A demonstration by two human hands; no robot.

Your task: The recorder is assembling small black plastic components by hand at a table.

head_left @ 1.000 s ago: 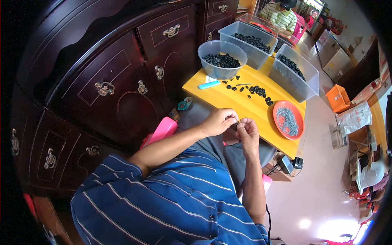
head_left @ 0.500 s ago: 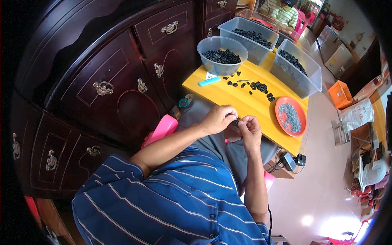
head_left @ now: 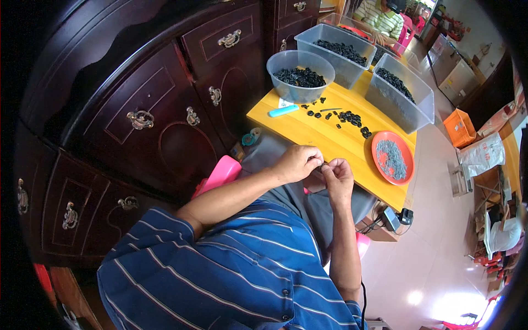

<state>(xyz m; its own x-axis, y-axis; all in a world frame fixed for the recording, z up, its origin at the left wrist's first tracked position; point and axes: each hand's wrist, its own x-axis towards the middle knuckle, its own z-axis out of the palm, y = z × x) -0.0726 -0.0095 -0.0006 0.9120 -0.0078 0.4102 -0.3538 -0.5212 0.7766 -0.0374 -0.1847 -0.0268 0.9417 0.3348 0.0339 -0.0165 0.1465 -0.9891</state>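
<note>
My left hand (head_left: 298,164) and my right hand (head_left: 338,179) meet over my lap, close to the near edge of the yellow table (head_left: 330,140). Both are closed in a pinch around a small black part, mostly covered by the fingers. Beyond them, loose small black parts (head_left: 350,117) lie scattered on the tabletop. To the right sits an orange-red plate (head_left: 408,175) with a heap of thin grey pieces (head_left: 390,157). A light-blue-handled tool (head_left: 283,111) lies at the table's left side.
A round clear tub (head_left: 300,93) of black parts stands at the back left. Two clear rectangular bins, one farther back (head_left: 344,74) and one at the right (head_left: 404,113), hold more. Dark cabinets (head_left: 148,104) line the left. Another person (head_left: 379,19) sits across the table.
My left fingertips have shifted slightly, and the black part is more covered than before. Both hands stay together in nearly the same place.
</note>
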